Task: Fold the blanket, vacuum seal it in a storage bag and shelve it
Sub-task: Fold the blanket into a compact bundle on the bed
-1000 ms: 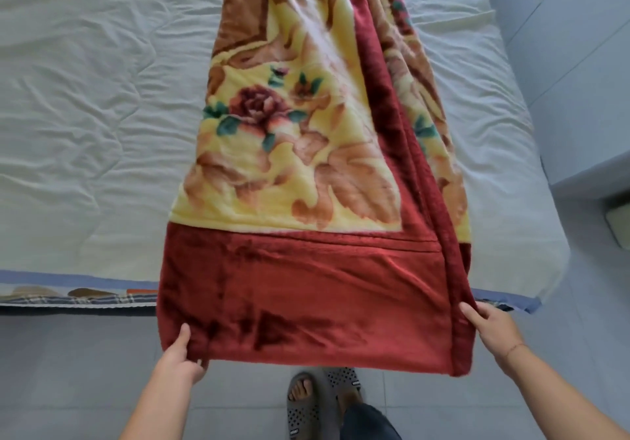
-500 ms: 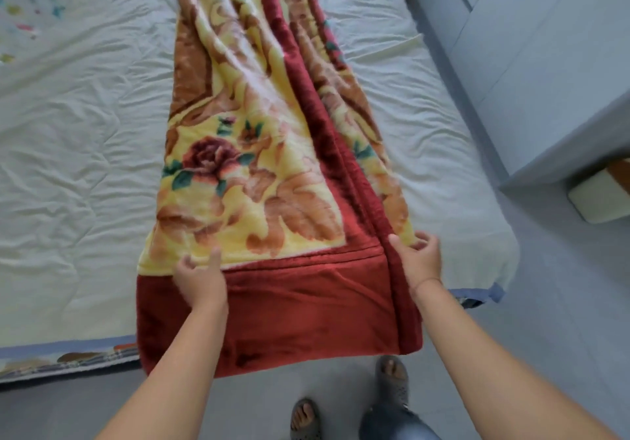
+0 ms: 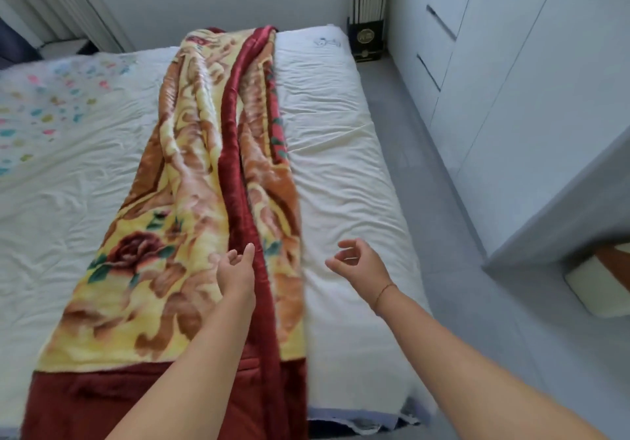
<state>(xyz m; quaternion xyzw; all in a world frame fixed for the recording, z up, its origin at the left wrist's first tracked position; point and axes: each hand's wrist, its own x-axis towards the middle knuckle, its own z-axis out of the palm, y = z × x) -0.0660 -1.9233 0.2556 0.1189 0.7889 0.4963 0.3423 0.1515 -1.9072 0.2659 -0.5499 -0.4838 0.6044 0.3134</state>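
Observation:
A thick blanket (image 3: 191, 180) in yellow and brown floral print with dark red borders lies folded into a long strip down the bed (image 3: 341, 153). Its red end hangs over the near edge. My left hand (image 3: 237, 274) hovers over the red fold running along the strip, fingers spread, holding nothing. To the right of the blanket, my right hand (image 3: 358, 264) is above the bare white sheet, fingers loosely curled and apart, empty.
White wardrobe doors and drawers (image 3: 511, 74) line the right wall, with a grey floor aisle (image 3: 443, 221) between them and the bed. A black box (image 3: 367, 42) stands on the floor past the bed's far corner. A pastel-patterned cover (image 3: 44, 109) lies far left.
Both hands let go of the blanket's red end and moved forward along the strip. The view tilted up, showing the whole bed and far wall.

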